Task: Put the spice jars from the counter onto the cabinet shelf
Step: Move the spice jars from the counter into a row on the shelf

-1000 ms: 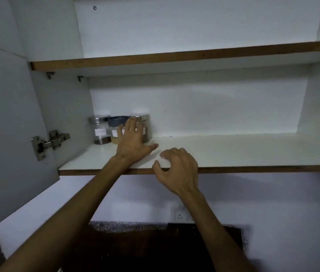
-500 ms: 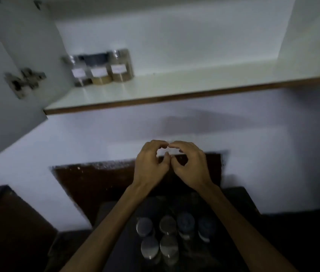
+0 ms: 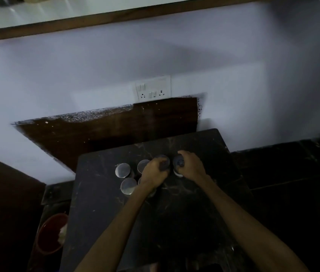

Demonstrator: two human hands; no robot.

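Several spice jars stand grouped on a dark marbled counter (image 3: 100, 213). Two silver-lidded jars (image 3: 123, 170) (image 3: 128, 185) sit free at the left of the group, and a third silver lid (image 3: 143, 165) shows behind my left hand. My left hand (image 3: 154, 172) is closed around a dark-lidded jar (image 3: 164, 160). My right hand (image 3: 190, 165) grips another dark-lidded jar (image 3: 178, 163) just right of it. Both jars still stand on the counter. The cabinet shelf (image 3: 116, 16) runs along the top edge; the jars on it are almost out of frame.
A white wall with a switch and socket plate (image 3: 153, 88) rises behind the counter, above a dark brown panel (image 3: 116, 126). A red bowl (image 3: 50, 232) sits low at the left. Dark floor or counter spreads to the right (image 3: 292, 183).
My view dropped from the shelf to the counter. Both hands came down from the shelf edge, met in mid-air, and now each closes on a dark-lidded jar.
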